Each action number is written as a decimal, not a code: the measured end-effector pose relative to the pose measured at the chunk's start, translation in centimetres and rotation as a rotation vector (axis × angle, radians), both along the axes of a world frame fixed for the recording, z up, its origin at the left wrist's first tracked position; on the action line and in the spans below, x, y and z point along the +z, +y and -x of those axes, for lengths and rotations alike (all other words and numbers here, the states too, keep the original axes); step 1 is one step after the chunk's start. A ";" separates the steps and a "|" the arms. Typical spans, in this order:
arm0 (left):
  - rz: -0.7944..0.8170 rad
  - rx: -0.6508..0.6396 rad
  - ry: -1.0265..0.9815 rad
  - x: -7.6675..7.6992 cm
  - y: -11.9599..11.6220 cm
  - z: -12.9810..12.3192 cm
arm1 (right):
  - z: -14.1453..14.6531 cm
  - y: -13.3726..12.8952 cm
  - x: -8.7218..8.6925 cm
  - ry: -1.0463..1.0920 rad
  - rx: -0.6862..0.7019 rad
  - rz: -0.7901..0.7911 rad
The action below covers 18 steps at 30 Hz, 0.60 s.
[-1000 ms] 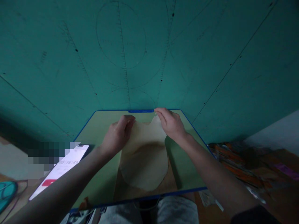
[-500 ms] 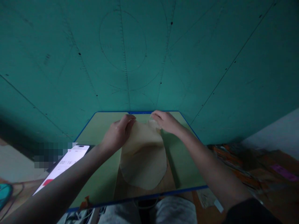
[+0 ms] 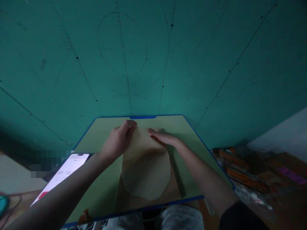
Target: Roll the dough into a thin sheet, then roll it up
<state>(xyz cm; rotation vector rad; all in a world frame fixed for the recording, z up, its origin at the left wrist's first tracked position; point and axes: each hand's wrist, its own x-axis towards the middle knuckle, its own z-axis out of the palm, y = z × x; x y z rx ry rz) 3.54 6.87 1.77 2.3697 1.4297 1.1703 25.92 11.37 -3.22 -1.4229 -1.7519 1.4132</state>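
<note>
A pale, thin, rounded sheet of dough lies on a wooden board, its far part raised and curving over a shadowed fold. My left hand is closed on the far left edge of the sheet, thumb and fingers pinching it. At the far right edge, my right hand has its fingers together over the dough, pointing left; the thumb is mostly hidden. A small bit of dough edge shows behind those fingers.
Under the board is a pale green table with a blue rim. A lit phone lies by my left forearm. The green marked wall rises behind. Cardboard and wrapped packages are piled on the right.
My right hand has moved left and nearer, folding over the dough's far right edge. My left hand keeps its grip on the far left edge. The view has shifted slightly.
</note>
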 end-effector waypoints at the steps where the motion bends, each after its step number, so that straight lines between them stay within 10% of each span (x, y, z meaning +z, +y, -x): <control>1: -0.008 -0.001 -0.003 0.0 0.0 0.0 | 0.2 -0.3 0.0 -0.030 0.037 -0.010; 8: -0.008 -0.003 -0.042 0.1 -0.3 -0.1 | 0.0 -2.2 1.1 0.059 0.179 -0.150; 18: -0.073 0.011 -0.047 0.1 -0.2 -0.2 | 1.1 -4.5 -0.5 -0.398 -0.158 -0.860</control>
